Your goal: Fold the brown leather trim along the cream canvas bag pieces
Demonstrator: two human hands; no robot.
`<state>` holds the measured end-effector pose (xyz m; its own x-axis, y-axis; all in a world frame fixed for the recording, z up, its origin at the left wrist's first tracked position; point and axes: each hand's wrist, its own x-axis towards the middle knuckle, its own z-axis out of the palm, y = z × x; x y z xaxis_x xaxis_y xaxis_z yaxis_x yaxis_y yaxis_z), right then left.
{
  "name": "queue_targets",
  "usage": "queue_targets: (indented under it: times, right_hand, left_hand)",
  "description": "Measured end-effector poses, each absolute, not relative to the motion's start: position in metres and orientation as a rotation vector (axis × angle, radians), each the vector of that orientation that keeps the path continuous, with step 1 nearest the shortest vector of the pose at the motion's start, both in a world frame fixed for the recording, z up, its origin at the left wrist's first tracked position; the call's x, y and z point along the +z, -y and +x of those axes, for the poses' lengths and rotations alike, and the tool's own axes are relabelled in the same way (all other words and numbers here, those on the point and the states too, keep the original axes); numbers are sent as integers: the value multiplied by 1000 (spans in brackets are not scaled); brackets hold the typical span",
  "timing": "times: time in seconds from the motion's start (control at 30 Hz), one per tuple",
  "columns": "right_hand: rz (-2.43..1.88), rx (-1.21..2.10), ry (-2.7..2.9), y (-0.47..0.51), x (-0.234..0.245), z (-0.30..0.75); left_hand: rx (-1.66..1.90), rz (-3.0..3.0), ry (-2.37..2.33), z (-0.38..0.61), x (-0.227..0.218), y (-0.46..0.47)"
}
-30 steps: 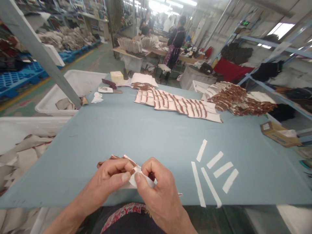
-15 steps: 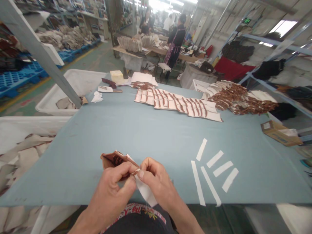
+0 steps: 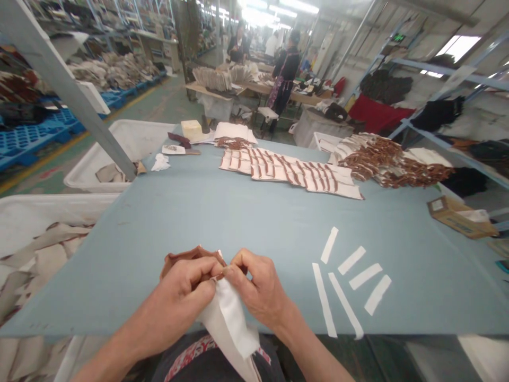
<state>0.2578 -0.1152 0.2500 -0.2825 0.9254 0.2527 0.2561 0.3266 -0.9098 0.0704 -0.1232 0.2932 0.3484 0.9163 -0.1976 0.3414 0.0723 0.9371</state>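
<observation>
At the near edge of the blue-grey table (image 3: 238,217), my left hand (image 3: 185,289) and my right hand (image 3: 258,286) meet, both pinched shut on a brown leather piece (image 3: 178,257). A white backing sheet (image 3: 233,318) hangs down from between the fingertips toward my lap. The brown piece sticks up behind my left fingers. Several white paper strips (image 3: 350,276) lie on the table to the right of my right hand.
Rows of brown-and-white pieces (image 3: 290,172) lie across the far side, with a heap (image 3: 385,159) at the far right. A cardboard box (image 3: 457,217) sits at the right edge. White bins (image 3: 115,154) with scraps stand left. A person (image 3: 284,69) works at a distant table.
The white backing has peeled further from the brown piece and now hangs longer below my hands. Both hands stayed at the near table edge.
</observation>
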Motion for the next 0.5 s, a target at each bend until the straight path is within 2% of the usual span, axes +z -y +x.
queue_targets:
  times: [0.17,0.4,0.5]
  right_hand:
    - [-721,709,1885,103,274,267]
    - [-633,677,2193,88,294,273]
    - [-632,785,2237,91,299,277]
  left_hand:
    - [528,1684,-1124,63,310,122]
    - [532,1882,-1139,56,322,130]
    - [574,1846,-1150,58,321,136]
